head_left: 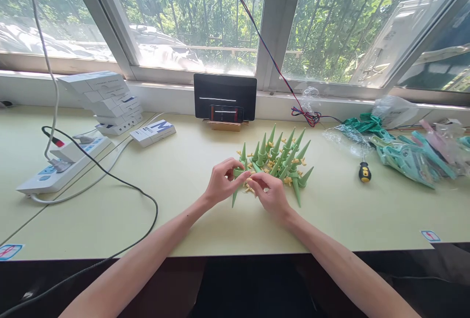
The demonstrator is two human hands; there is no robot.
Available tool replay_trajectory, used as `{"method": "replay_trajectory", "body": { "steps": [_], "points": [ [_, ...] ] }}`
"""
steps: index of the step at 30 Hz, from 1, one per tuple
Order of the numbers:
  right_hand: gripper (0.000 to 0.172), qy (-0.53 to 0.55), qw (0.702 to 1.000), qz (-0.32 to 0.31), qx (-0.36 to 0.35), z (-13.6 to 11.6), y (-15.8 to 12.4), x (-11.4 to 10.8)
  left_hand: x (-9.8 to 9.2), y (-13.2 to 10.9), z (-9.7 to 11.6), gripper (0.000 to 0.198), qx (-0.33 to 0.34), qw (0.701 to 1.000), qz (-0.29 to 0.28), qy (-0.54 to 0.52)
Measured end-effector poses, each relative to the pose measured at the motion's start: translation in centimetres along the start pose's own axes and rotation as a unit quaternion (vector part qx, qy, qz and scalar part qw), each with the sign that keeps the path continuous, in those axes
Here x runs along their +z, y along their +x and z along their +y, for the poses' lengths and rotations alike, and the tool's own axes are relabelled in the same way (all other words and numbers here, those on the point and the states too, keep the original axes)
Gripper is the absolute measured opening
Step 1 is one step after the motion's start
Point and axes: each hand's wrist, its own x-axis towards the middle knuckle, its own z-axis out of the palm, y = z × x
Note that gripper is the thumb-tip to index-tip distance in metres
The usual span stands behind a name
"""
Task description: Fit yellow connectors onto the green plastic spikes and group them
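Just in front of a cluster of green cone-shaped pieces (286, 154), both hands meet over the desk. My left hand (224, 181) is closed on a green cone piece (238, 172), its fingers curled round the wider part. Close beside it on the right, my right hand (270, 192) has thumb and forefinger pinched together at the cone piece, on something too small to make out. Small yellow parts (287, 180) lie among the standing and tilted cones. A few yellow bits also lie just under the fingertips.
A tablet (225, 94) and phone (224, 113) stand behind. Stacked white boxes (106, 98), a power strip (66, 166) and a black cable (141, 192) are at left. A screwdriver (364, 172) and bagged teal parts (404, 156) lie at right.
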Motion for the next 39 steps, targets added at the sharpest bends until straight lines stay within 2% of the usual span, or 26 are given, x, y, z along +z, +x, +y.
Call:
{"method": "replay_trajectory", "body": {
  "steps": [17, 30, 39],
  "points": [
    [0.049, -0.018, 1.000, -0.011, 0.012, 0.02, -0.04, 0.01, 0.06, -0.01, 0.03, 0.023, 0.014, 1.000, -0.014, 0.010],
    [0.021, -0.020, 0.999, -0.024, -0.033, 0.30, 0.04, -0.14, -0.03, 0.10, 0.15, 0.024, -0.002, 1.000, -0.005, 0.004],
    [0.021, -0.032, 0.999, -0.014, -0.037, 0.21, 0.02, -0.15, -0.04, 0.04, 0.00, 0.024, -0.004, 1.000, -0.007, 0.002]
  ]
}}
